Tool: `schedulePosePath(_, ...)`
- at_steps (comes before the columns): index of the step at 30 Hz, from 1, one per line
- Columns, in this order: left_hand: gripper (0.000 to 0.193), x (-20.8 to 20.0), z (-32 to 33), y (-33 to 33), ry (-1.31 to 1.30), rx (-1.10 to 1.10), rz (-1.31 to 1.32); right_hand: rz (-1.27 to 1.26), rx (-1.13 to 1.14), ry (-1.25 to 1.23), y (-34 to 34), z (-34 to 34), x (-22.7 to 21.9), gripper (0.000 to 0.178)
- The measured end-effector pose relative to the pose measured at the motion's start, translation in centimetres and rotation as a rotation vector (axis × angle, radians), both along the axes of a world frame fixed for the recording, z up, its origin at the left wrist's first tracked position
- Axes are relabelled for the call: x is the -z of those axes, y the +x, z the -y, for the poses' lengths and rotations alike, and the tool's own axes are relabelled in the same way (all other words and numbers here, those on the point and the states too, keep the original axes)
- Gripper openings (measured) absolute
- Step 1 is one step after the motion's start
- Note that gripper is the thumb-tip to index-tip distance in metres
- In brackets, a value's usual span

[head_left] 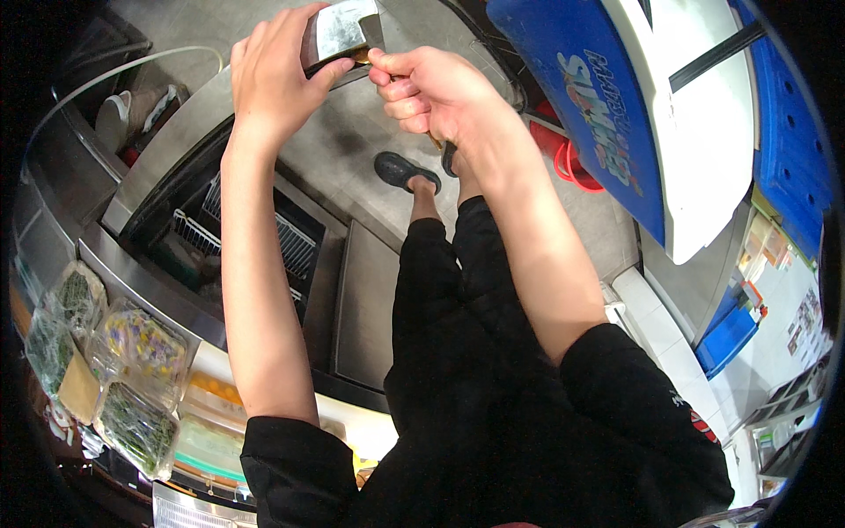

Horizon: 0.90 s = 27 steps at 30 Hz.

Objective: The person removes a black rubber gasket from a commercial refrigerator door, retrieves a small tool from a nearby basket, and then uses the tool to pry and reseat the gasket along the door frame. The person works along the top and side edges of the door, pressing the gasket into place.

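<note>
In front of me, at the top of the head view, both my hands are on a flat-bladed metal tool [346,28] that looks like a turner or scraper. Its blade is broad and shiny. My left hand [280,77] holds the blade's side, thumb bent in near the neck, with some fingers partly hidden behind the metal. The fingers of my right hand [431,92] are closed around the slim handle, whose brownish end [434,139] shows below my palm. Thumb and fingertips of that hand press close to the neck of the tool.
A metal counter [172,189] runs along my left, over wire racks [198,231]. Clear packs of greens [136,427] and of flowers [145,348] sit at lower left. A blue-and-white chest [607,106] is at right, near a red bucket [572,167]. Tiled floor [352,141] lies below.
</note>
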<state>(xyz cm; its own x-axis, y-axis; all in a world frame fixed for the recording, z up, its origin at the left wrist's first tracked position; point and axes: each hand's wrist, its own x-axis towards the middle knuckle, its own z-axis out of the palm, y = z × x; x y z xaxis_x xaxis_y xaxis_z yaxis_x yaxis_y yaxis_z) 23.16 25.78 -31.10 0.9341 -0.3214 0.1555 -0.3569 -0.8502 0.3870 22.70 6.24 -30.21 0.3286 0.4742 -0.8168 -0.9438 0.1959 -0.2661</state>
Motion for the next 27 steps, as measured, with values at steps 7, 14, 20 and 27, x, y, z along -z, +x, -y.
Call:
schedulePosePath(7, 0.074, -0.4, 0.1, -0.2, 0.0, 0.007, -0.045, 0.018, -0.202, -0.144, 2.3, 0.5, -0.8, 0.03)
schedulePosePath(14, 0.078, -0.1, 0.0, -0.8, 0.013, -0.005, -0.028, 0.06, -0.453, -0.3, 4.2, -0.1, -2.4, 0.029)
schedulePosePath(20, 0.075, 0.2, 0.0, -0.6, -0.019, 0.032, 0.019, -0.065, -0.618, -0.209, 6.5, -0.5, 2.6, 0.026)
schedulePosePath(27, 0.061, -0.6, 0.3, -0.8, -0.06, 0.024, 0.027, -0.025, -0.29, -0.124, 2.8, 0.6, -0.9, 0.028)
